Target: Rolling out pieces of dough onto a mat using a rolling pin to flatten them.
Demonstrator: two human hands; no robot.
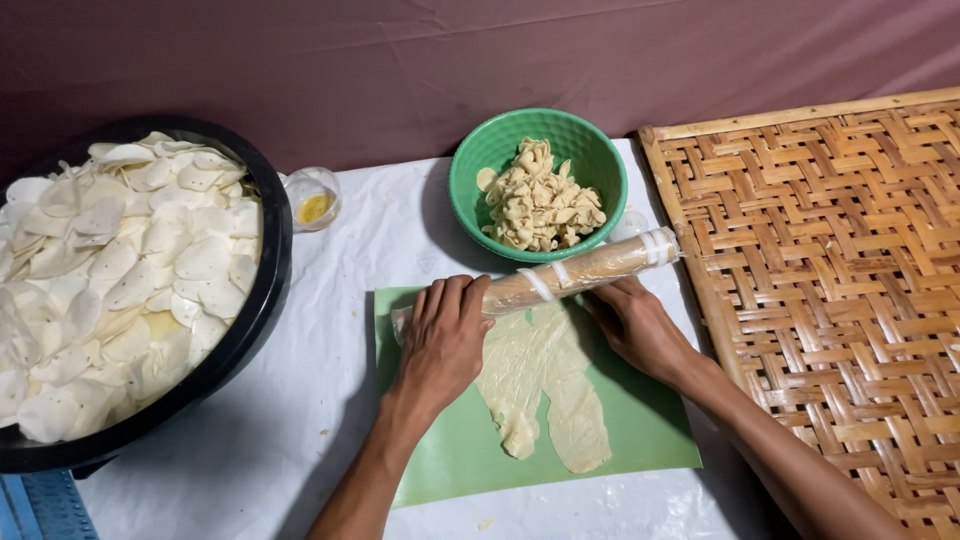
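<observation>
2 hands (440, 335) (640, 325) pressed flat on 1 rolling pin (575, 272), 1 dough sheet (545, 385), 1 green bowl (480, 160)

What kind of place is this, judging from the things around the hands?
Probably a home or small workshop where snacks are made by hand. Both hands press a wrapped rolling pin over thin dough, beside a black basin of pale chips and a woven bamboo tray.

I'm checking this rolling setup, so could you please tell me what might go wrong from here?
1. The thin pale dough sheet already splits into two uneven tails; more pressure may tear it.
2. The plastic-wrapped rolling pin sits close to the green plastic bowl of dough pieces and could knock it.
3. The left hand presses flat on the pin; dough might stick to the wrap.
</observation>
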